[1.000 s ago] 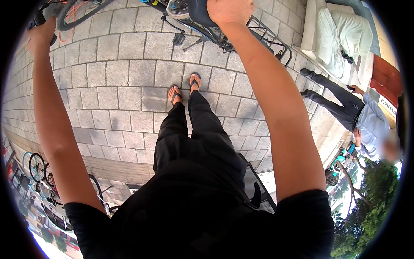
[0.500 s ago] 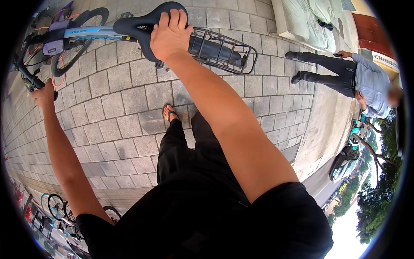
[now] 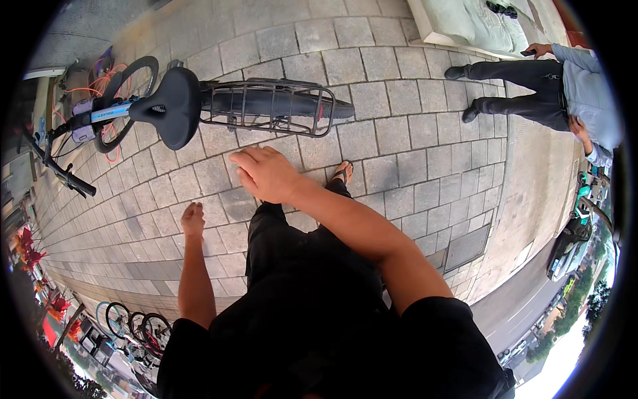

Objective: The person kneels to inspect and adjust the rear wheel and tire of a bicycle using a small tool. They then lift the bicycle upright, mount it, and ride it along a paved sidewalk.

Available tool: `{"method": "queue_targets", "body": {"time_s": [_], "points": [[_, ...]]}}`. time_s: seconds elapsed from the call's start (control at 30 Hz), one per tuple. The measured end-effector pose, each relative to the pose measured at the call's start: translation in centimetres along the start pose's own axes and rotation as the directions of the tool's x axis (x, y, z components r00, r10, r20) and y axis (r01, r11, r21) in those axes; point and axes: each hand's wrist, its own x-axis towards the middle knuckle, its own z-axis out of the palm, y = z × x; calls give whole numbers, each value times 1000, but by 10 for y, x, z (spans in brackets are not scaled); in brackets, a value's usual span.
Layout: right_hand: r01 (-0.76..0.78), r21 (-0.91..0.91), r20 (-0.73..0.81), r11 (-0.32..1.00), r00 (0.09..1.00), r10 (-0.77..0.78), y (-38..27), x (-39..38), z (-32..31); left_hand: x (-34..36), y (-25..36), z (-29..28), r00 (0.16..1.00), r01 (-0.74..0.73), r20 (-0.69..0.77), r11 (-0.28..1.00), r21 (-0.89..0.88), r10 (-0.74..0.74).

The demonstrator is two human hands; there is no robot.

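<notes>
A dark bicycle with a blue-grey frame [image 3: 110, 114] stands across the top left, its black saddle [image 3: 174, 110] just beyond my hands, a metal rear rack [image 3: 272, 106] to the saddle's right and a black handlebar [image 3: 74, 181] at left. A purple-grey bag [image 3: 83, 133] is on the frame. My right hand [image 3: 264, 169] hangs below the saddle, touching nothing visible, open with loosely bent fingers. Lower down to the left, my left hand [image 3: 193, 219] is free of the handlebar, open with fingers loosely curled. My sandalled foot [image 3: 343, 173] is on the paving [image 3: 405, 159].
Another person [image 3: 531, 100] stands at right holding a dark phone [image 3: 528, 52], near pale padded furniture [image 3: 452, 26]. Orange cables [image 3: 116, 70] lie behind the bicycle. Several parked bicycles [image 3: 136, 332] are at lower left. A road [image 3: 518, 292] with vehicles is at lower right.
My hands have let go of the saddle and handlebar and drawn back toward my body. The whole bicycle now shows, standing beyond them.
</notes>
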Motion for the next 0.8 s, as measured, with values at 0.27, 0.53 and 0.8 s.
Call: {"method": "queue_targets", "body": {"time_s": [0.27,0.53,0.8], "points": [[-618,-607,473,500,224,852,97,-245,-138,-163,94,253,942,-213,334,831,514,34],[-690,-680,259,246,87,962,150,-229,-201,-162,196,338,804,-386,594,730,564,-35],[-594,-701,252,395,311,916,192,-182,-307,-188,241,357,742,-502,661,745,438,112]]}}
